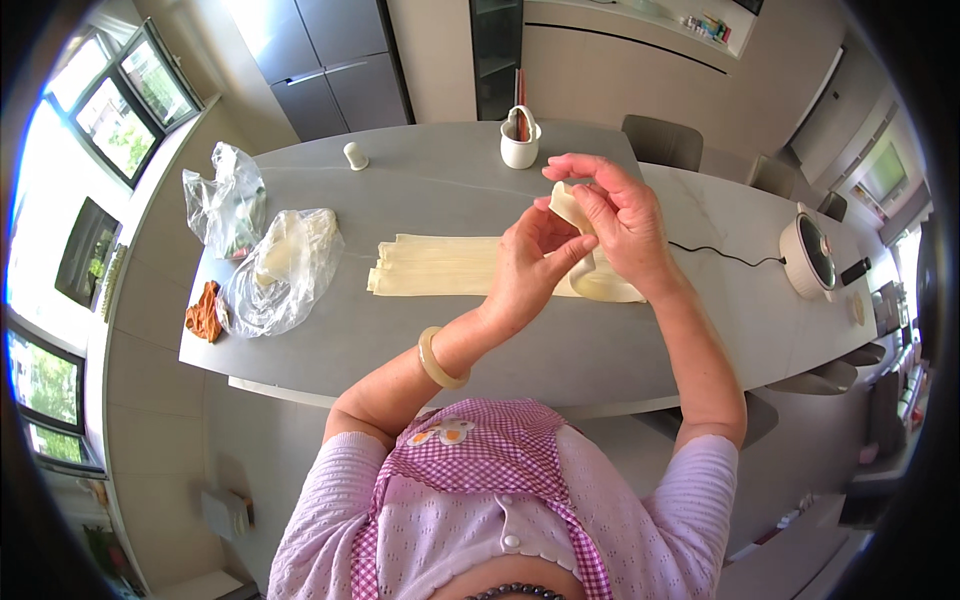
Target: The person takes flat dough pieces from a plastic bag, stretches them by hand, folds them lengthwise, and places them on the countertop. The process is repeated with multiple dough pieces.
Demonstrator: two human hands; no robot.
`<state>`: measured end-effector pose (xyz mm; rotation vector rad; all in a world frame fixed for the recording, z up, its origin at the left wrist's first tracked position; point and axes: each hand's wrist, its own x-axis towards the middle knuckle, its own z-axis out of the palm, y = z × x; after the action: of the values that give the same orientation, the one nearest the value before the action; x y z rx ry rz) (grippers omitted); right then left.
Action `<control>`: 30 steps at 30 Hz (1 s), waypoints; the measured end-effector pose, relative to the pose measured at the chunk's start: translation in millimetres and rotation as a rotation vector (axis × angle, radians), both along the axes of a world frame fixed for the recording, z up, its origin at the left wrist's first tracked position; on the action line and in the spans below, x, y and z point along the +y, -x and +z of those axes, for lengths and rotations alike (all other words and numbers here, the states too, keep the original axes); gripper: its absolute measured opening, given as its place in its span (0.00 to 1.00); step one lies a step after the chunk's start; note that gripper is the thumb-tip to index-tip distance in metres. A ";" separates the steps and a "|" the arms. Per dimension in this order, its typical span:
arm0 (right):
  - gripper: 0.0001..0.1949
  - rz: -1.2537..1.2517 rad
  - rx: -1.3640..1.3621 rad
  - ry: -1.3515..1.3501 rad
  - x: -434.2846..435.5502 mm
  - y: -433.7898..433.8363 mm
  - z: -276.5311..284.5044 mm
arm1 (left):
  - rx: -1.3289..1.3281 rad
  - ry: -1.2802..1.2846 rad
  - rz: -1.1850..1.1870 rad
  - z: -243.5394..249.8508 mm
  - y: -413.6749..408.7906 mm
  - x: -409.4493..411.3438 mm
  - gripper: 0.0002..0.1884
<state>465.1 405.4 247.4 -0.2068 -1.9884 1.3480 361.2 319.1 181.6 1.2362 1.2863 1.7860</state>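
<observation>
Above the table, my left hand (529,259) and my right hand (619,225) meet at a pale, flat strip (568,206), which looks like dough or bean-curd sheet. Fingers of both hands pinch it, and its lower part curls down toward the table. Beneath them, several similar pale strips (435,266) lie side by side on the grey tabletop, partly hidden by my hands. A pale bangle circles my left wrist.
At the left are two clear plastic bags (289,274) (229,199) and a crumpled orange-brown item (203,313). A small white cylinder (355,157) and a white holder with sticks (519,150) stand at the back. An electric pot (802,259) with a black cord sits right.
</observation>
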 end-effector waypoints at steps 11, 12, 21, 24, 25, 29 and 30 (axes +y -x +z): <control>0.13 0.037 0.125 -0.306 -8.9 44.2 8.8 | 0.125 -0.058 0.269 29.9 36.2 -18.9 0.08; 0.13 0.083 0.131 -0.198 -8.6 44.7 7.3 | 0.108 -0.021 0.246 29.8 41.4 -18.9 0.09; 0.11 0.671 -0.531 0.424 13.6 11.8 -83.7 | -0.315 -0.192 0.271 40.7 72.1 -33.1 0.09; 0.10 0.614 -0.690 0.489 29.6 -15.8 -123.0 | -0.310 -0.256 0.489 29.7 123.5 -63.9 0.07; 0.10 0.592 -0.727 0.484 34.9 -28.0 -132.2 | -0.316 -0.273 0.544 19.7 143.2 -76.0 0.07; 0.08 0.556 -0.855 0.617 66.5 -92.2 -170.3 | -0.473 -0.152 0.653 -44.6 202.6 -100.2 0.05; 0.08 0.482 -0.847 0.630 70.7 -104.5 -177.5 | -0.512 -0.116 0.684 -65.4 213.5 -107.7 0.05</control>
<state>569.6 476.1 69.8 -0.7209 -2.2670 2.4945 147.7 211.4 116.2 0.3246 1.3889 2.4648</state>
